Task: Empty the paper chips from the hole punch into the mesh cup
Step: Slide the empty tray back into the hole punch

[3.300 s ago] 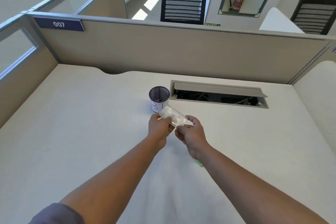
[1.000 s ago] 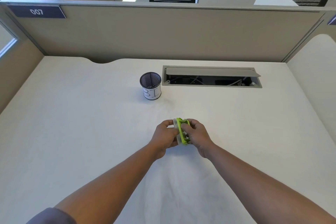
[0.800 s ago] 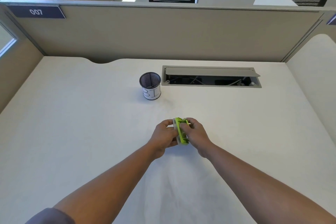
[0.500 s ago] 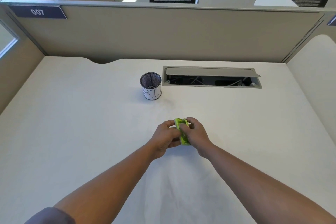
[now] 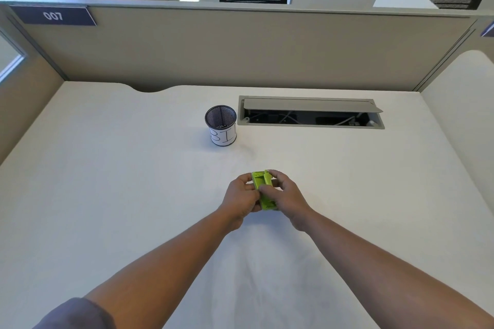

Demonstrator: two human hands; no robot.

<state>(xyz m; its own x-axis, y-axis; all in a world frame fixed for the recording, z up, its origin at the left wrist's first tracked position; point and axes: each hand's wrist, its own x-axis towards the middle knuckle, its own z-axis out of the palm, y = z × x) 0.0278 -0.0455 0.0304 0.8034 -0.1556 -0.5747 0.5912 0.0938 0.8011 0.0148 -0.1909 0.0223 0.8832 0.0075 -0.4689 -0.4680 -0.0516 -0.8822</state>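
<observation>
A lime-green hole punch (image 5: 263,189) sits between my two hands low over the white desk, its green face turned up. My left hand (image 5: 242,195) grips its left side and my right hand (image 5: 284,193) grips its right side, with fingers over the top. The black mesh cup (image 5: 221,125), with a white label around its lower half, stands upright farther back and slightly left, apart from my hands. Small paper chips lie at the bottom of the cup.
An open cable hatch (image 5: 311,112) is recessed in the desk right of the cup. A beige partition wall (image 5: 240,45) closes the far edge, with side panels left and right. A curved desk extension (image 5: 462,104) rises at the right.
Earlier my hands held the clear chip tray tilted by the cup. They have since moved back toward me, and the green punch has turned flatter between them over the last second.
</observation>
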